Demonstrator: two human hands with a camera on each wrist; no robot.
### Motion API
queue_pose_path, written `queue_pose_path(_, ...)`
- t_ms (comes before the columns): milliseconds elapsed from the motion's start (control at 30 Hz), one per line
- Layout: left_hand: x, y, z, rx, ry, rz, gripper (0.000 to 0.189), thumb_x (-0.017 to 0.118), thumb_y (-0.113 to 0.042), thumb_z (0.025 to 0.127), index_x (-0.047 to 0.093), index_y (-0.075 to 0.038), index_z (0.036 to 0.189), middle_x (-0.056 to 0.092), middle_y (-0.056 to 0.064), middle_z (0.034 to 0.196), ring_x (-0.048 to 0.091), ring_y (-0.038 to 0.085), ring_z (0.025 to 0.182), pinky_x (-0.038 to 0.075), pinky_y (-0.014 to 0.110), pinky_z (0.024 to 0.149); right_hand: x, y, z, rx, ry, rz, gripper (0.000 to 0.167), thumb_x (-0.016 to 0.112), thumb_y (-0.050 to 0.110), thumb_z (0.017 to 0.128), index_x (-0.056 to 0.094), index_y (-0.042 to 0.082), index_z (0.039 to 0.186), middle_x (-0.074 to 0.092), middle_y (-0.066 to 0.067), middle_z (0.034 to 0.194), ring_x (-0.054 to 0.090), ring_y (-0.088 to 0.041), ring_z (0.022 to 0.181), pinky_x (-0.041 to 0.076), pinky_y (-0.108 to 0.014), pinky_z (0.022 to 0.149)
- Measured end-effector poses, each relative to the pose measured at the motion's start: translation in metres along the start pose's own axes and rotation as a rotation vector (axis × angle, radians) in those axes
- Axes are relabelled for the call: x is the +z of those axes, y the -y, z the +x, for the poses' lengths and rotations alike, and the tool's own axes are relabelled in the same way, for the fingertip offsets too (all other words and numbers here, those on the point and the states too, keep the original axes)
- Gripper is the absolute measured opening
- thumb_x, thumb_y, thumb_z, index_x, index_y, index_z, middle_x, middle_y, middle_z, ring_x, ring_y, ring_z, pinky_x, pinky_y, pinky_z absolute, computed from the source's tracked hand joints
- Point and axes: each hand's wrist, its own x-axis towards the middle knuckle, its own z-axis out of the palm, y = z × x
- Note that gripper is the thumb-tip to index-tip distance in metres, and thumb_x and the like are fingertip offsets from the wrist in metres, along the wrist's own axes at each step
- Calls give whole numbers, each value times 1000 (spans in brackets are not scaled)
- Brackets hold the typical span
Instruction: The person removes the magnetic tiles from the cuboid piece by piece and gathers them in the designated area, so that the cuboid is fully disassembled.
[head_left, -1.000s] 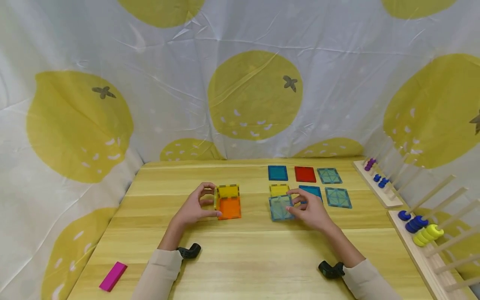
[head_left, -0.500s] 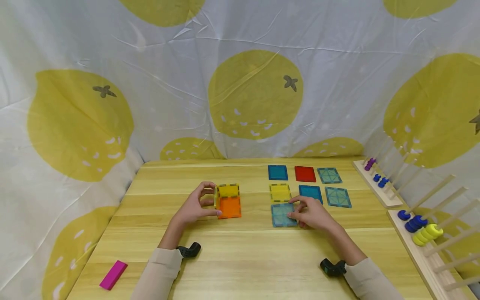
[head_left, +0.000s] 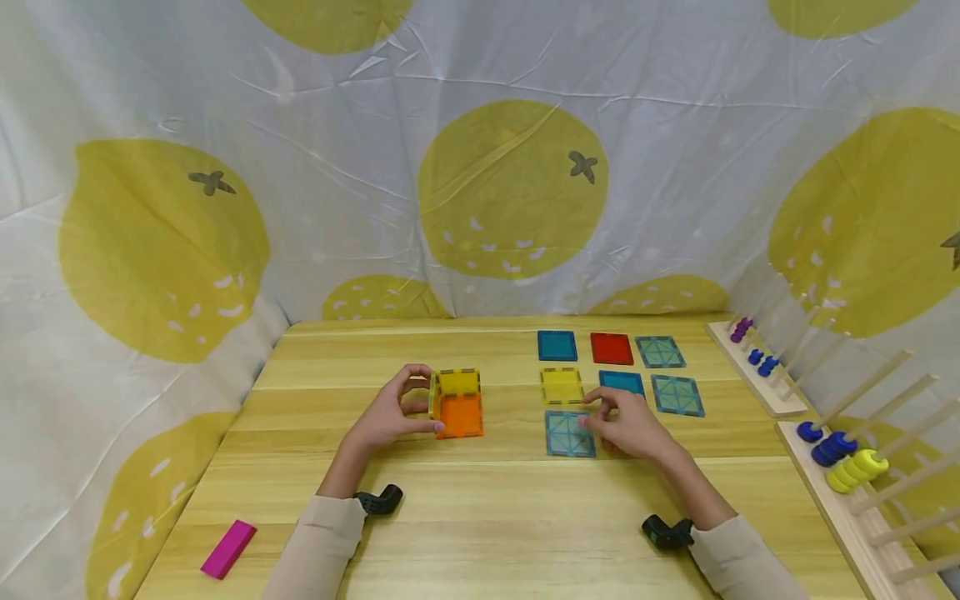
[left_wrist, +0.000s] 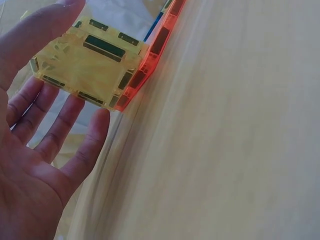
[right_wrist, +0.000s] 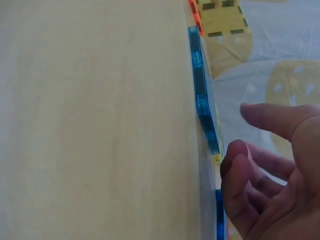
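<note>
On the left of the table, my left hand [head_left: 386,412] holds a yellow magnetic tile [head_left: 434,397] upright between thumb and fingers. It stands along the left edge of a flat orange magnetic tile [head_left: 461,417], and a second yellow tile [head_left: 459,382] stands at the back edge, making a corner. The left wrist view has the held yellow tile across the thumb and fingertips. A light blue magnetic tile [head_left: 567,435] lies flat beside my right hand [head_left: 630,423]. That hand's thumb and fingers are apart at the tile's right edge, with nothing between them in the right wrist view.
Flat yellow [head_left: 561,386], dark blue [head_left: 557,345], red [head_left: 611,348] and more blue tiles lie behind the right hand. Wooden peg boards with coloured rings [head_left: 858,468] line the right edge. A magenta block [head_left: 228,549] lies front left. A lemon-print cloth hangs behind.
My right hand has brought the light blue tile down toward me, from over the flat yellow tile onto the table, and let it go. The left hand has stayed in place.
</note>
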Motion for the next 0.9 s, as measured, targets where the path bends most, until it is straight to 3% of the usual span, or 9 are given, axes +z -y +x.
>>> queue_pose_path(200,-2,1,-1,38,17,28,79,90,-8,79,44,-11,142,44,14,146,48,37,136,54,45,102,-3,6,7,-83,-104,-42,36,77,25,95,69,6,124,68,-1,91,63,-15,74,52,-27,63)
queue_pose_path(367,-4,2,-2,47,36,17,78,89,-8,80,43,-12,144,43,13,148,46,36,138,53,44,104,-3,12,15,-122,-139,-17,42,77,29,95,68,6,129,71,-8,108,68,-18,90,56,-26,74)
queue_pose_path(600,-6,1,-3,61,49,13,74,86,-11,85,43,-13,145,46,13,150,46,33,139,51,49,107,5,23,30,-150,-103,81,50,75,31,96,62,7,138,66,-17,131,67,-27,110,59,-38,90)
queue_pose_path(800,-5,2,-3,41,49,1,73,86,-12,85,44,-14,145,46,14,150,46,34,139,51,49,108,17,37,48,-191,-53,102,49,76,30,96,62,13,139,64,-16,137,66,-30,117,58,-48,96)
queue_pose_path(900,-4,2,-4,29,48,-10,74,87,-12,85,44,-15,144,46,14,150,46,37,140,52,47,107,26,44,58,-217,-22,119,49,76,30,96,62,15,140,62,-17,140,65,-32,118,58,-48,96)
